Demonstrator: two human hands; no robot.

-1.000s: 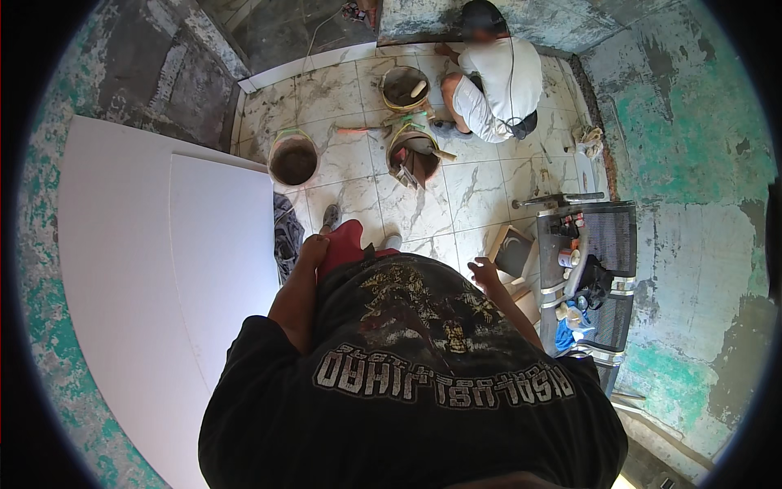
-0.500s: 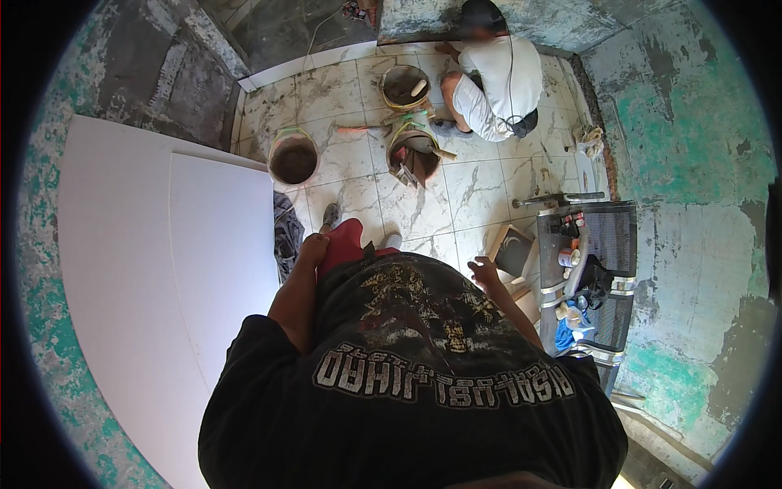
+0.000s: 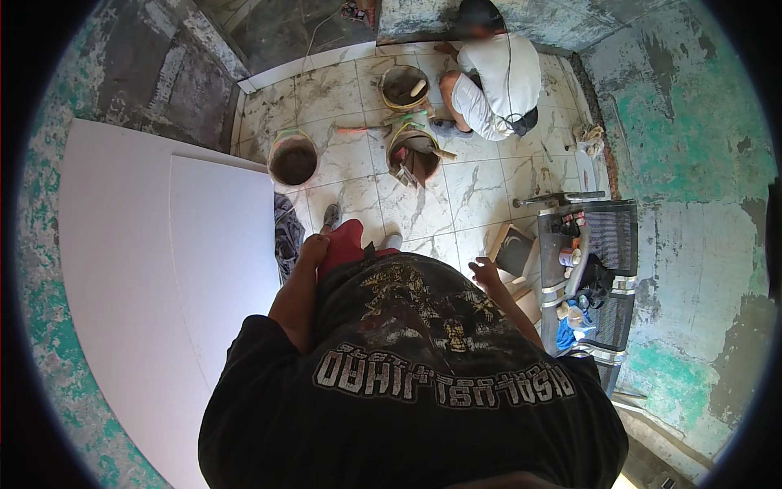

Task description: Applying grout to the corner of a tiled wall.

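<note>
My left hand (image 3: 314, 248) hangs against the red shorts (image 3: 344, 238) below my black printed shirt, its fingers curled at the fabric; whether it holds anything is unclear. My right hand (image 3: 485, 270) hangs empty on the other side, fingers slightly bent and apart, near a wooden box (image 3: 513, 248) with a dark inside. My shoes (image 3: 331, 218) stand on white veined tiles (image 3: 428, 204). Ahead are a bucket (image 3: 293, 163), a second bucket (image 3: 413, 159) full of tools, and a third bucket (image 3: 403, 84) with a pale handle in it.
A co-worker (image 3: 497, 81) in a white shirt crouches at the back right. A black mesh bench (image 3: 607, 236) holding cans and bags lines the patchy right wall. A large white board (image 3: 122, 269) and dark cloth (image 3: 289, 236) are at my left. An orange-handled tool (image 3: 358, 130) lies between buckets.
The co-worker has shifted very slightly. My hands, the buckets and the other things show no visible movement.
</note>
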